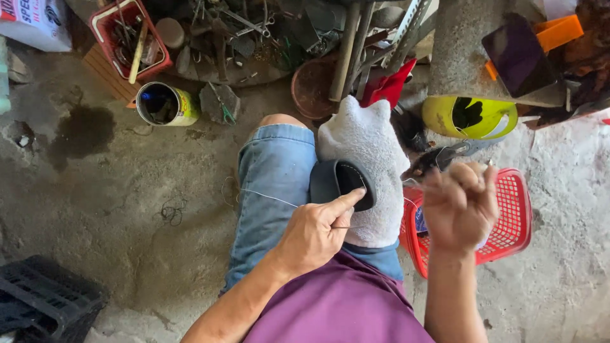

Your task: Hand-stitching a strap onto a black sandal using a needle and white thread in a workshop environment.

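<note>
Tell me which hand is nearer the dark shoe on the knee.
Left. The left hand presses its forefinger on the dark shoe, which sits on a grey cloth. The right hand is raised in a fist off to the side, over the red basket.

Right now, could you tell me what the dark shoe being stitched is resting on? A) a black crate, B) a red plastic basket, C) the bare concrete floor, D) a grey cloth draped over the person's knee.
D: the dark shoe lies on the grey cloth over the knee, pressed by the left hand, while the red basket sits apart on the floor.
</note>
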